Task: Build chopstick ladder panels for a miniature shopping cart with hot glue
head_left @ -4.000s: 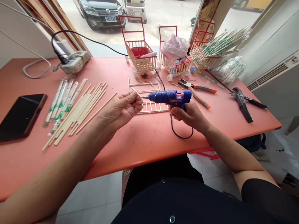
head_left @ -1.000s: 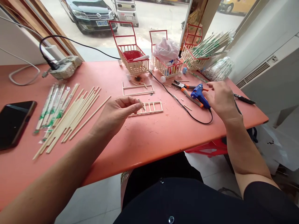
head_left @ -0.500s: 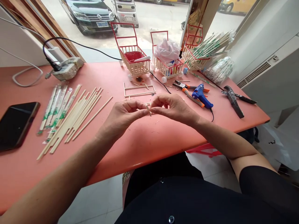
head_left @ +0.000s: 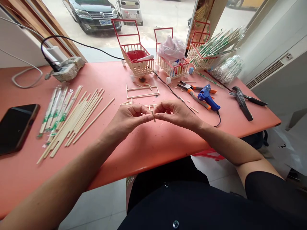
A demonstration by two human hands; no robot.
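Between the fingertips of both hands is a short piece of wooden stick (head_left: 153,116), held over the front of the pink table. My left hand (head_left: 134,115) pinches it from the left with thumb and forefinger. My right hand (head_left: 171,113) grips it from the other side, its fingertips almost meeting the left ones. Just beyond the hands lies a rectangular frame of thin sticks (head_left: 142,92). More stick pieces (head_left: 150,106) show right behind the fingertips, partly hidden by the hands.
Loose chopsticks (head_left: 79,118), wrapped chopsticks (head_left: 56,108) and a phone (head_left: 18,127) lie left. Pliers (head_left: 194,94), a blue glue gun (head_left: 208,97) with its cord, and a black-handled tool (head_left: 241,103) lie right. Small stick carts (head_left: 137,64) stand along the window; a power strip (head_left: 68,68) sits back left.
Both hands stay together on the short stick piece, with the fingertips slightly closer and the right hand shifted a little left. The whole view has tilted slightly.
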